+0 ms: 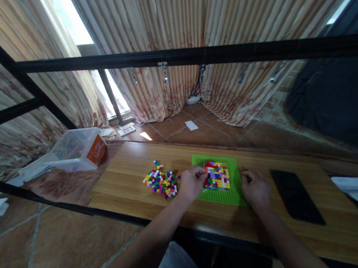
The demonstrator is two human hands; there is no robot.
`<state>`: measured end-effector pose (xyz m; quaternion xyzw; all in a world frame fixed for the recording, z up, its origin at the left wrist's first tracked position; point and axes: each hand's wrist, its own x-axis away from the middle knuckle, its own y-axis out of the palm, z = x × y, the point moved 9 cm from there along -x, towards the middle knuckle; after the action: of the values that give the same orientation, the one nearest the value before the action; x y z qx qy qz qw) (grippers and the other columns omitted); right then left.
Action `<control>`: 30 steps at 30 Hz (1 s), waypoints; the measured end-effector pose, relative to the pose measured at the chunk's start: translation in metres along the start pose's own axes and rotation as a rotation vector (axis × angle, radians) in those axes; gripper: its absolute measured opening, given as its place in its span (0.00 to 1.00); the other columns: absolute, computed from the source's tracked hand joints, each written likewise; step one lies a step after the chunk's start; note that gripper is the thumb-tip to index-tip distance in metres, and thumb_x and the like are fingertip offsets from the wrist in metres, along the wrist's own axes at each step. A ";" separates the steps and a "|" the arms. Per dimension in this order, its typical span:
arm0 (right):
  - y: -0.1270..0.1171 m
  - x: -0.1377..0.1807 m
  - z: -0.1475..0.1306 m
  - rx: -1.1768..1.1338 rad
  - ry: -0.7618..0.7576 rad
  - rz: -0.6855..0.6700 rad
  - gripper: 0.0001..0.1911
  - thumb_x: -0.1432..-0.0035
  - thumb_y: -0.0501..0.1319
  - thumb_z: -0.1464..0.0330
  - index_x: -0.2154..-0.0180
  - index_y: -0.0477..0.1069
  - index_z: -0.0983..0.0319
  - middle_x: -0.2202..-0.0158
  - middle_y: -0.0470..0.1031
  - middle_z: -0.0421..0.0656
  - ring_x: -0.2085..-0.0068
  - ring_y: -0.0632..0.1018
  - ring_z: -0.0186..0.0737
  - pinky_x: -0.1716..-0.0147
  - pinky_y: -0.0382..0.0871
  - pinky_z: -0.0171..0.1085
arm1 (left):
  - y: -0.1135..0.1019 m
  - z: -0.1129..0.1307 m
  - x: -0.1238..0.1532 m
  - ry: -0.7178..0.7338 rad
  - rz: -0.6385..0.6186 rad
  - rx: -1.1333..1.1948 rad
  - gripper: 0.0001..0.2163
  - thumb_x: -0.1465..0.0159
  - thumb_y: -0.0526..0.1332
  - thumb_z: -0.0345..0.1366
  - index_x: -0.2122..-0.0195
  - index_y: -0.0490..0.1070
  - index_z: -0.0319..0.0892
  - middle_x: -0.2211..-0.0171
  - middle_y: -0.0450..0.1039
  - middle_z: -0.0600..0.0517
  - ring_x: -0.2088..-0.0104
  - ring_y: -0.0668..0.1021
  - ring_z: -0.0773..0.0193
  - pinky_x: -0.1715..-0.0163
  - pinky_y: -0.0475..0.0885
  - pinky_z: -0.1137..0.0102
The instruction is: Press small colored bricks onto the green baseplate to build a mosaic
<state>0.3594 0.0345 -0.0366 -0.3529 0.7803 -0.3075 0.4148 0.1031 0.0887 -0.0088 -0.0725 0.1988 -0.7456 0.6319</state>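
Two hands (pixel 192 184) flanking brick block (pixel 216 175)

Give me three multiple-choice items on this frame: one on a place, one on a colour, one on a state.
1. Where is the loose brick pile?
A. left of the baseplate
B. on the phone
C. in the bin

2. What colour is the baseplate?
A. blue
B. green
C. white

3. What is the left hand doing?
A. lifted off the table
B. holding the phone
C. touching the brick block

Answers: 1 A, the pile lies on the table left of the plate. 2 B, its bare rim is green. 3 C, its fingers meet the block's left edge.
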 end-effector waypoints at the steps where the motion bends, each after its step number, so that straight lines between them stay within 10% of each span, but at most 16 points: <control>1: 0.000 0.000 0.000 0.002 -0.001 0.000 0.16 0.43 0.51 0.63 0.66 0.75 0.62 0.66 0.75 0.48 0.65 0.73 0.43 0.63 0.65 0.39 | 0.001 -0.002 -0.001 -0.014 0.002 0.015 0.05 0.42 0.63 0.27 0.68 0.78 0.42 0.68 0.80 0.53 0.68 0.78 0.67 0.63 0.73 0.73; 30: -0.002 0.000 -0.003 -0.015 0.010 -0.007 0.17 0.43 0.51 0.63 0.65 0.75 0.63 0.66 0.74 0.48 0.66 0.72 0.42 0.64 0.64 0.38 | 0.008 -0.017 -0.007 -0.153 -0.026 0.076 0.08 0.40 0.61 0.36 0.73 0.76 0.40 0.79 0.72 0.56 0.75 0.73 0.69 0.74 0.65 0.75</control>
<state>0.3573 0.0338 -0.0343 -0.3570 0.7834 -0.3050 0.4071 0.1059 0.0982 -0.0269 -0.1078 0.1207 -0.7531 0.6377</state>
